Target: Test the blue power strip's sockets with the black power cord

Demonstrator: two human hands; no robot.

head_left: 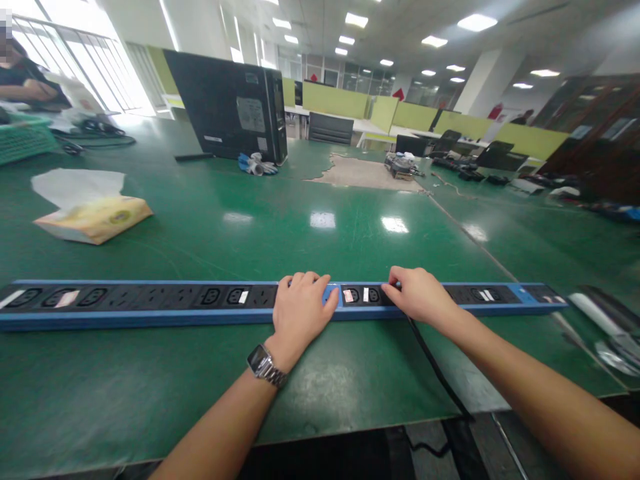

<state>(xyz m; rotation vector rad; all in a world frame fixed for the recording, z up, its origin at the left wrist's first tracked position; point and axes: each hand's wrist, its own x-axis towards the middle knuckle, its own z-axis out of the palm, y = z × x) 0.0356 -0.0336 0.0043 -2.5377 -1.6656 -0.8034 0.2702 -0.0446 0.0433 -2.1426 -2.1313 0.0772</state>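
Observation:
A long blue-framed power strip (250,319) with black socket modules lies across the table in front of me. My left hand (301,303) rests on its middle, fingers bent over the far edge and thumb on the near side. Right of it, my right hand (417,293) is closed in a pinch above the sockets. From under this hand a black power cord (434,363) runs down to the table's front edge. Its plug end is hidden by the fingers. Small white labels (366,295) are stuck on some of the sockets.
On the green tabletop (200,387) stand a tissue pack (100,223), a black computer case (240,113) and blue-grey gloves (257,164). A green basket (25,140) and a person sit at far left. Silvery wrapped items (610,327) lie by the strip's right end.

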